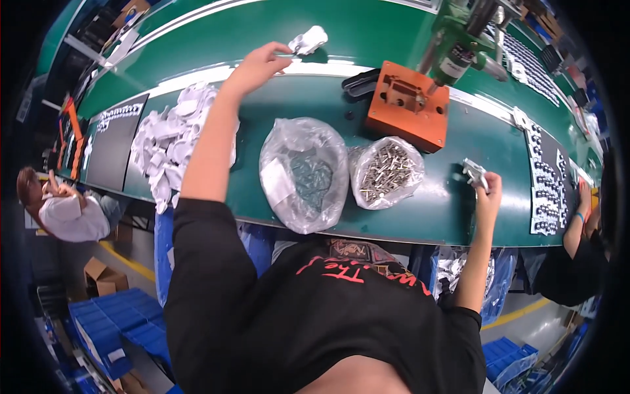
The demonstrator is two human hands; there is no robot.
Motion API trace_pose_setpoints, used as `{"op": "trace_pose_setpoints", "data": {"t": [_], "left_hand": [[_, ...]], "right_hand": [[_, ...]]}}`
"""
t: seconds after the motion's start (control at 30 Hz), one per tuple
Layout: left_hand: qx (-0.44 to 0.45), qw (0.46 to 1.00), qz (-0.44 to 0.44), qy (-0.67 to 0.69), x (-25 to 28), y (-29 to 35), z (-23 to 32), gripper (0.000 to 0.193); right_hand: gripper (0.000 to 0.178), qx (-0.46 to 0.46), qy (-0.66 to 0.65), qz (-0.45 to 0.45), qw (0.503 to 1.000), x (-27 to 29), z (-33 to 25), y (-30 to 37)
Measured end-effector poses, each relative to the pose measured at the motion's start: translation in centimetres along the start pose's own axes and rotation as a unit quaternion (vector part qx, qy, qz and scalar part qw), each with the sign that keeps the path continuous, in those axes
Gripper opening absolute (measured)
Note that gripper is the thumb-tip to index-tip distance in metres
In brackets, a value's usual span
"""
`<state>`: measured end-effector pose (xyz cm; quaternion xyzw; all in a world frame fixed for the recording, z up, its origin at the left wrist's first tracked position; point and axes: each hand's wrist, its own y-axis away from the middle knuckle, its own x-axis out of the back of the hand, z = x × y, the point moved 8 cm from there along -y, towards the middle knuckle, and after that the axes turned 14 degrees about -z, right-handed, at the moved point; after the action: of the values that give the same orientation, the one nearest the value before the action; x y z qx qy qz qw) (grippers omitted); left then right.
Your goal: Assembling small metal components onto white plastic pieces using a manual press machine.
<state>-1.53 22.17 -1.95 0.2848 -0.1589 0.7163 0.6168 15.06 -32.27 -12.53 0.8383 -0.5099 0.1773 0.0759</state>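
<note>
My left hand (261,64) reaches over the green surface at the back, its fingers closed on the near end of a white part (311,41) with a short metal end. A dark shadow shows beside that part. Off to the right, my right hand (488,190) pinches a small silvery metal part (474,172) above the green bench. Between my arms stand a clear plastic bag (272,184) with small clear or pale pieces in it and a second bag (415,187) full of small metal pins. White plastic parts (172,134) lie heaped beside my left forearm.
An orange fixture block (410,108) sits under a green press (453,56) at the back right. Dark trays (115,154) with small parts lie far left, others (548,177) far right. Other people sit at both ends. Blue bins (118,315) stand on the floor.
</note>
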Motion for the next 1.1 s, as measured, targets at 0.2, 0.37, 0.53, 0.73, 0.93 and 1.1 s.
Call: {"op": "trace_pose_setpoints", "data": {"t": [0.2, 0.37, 0.53, 0.73, 0.93, 1.1], "left_hand": [[0.233, 0.898, 0.026, -0.372, 4.0, 14.5, -5.2, 0.047], [0.193, 0.928, 0.031, -0.316, 4.6, 16.9, -9.6, 0.039], [0.128, 0.944, 0.046, -0.299, 5.0, 15.7, -11.1, 0.022], [0.018, 0.932, 0.169, -0.319, 6.9, 15.4, -8.2, 0.021], [0.027, 0.965, 0.26, -0.038, 5.9, 14.8, -2.8, 0.03], [-0.141, 0.93, 0.129, 0.315, -5.9, 12.2, 6.1, 0.027]], "right_hand": [[0.027, 0.035, -0.322, 0.048, 0.945, 0.7, 0.1, 1.1], [0.031, -0.015, -0.418, 0.092, 0.904, -1.5, -0.2, 0.8], [0.036, -0.015, -0.524, 0.079, 0.848, -5.4, -2.0, 0.3], [0.036, -0.013, -0.643, 0.012, 0.766, -7.6, -4.9, 0.3], [0.035, -0.014, -0.606, -0.064, 0.793, -9.9, -10.1, 0.9], [0.042, -0.035, -0.576, -0.137, 0.805, -13.8, -15.8, 2.3]]}}
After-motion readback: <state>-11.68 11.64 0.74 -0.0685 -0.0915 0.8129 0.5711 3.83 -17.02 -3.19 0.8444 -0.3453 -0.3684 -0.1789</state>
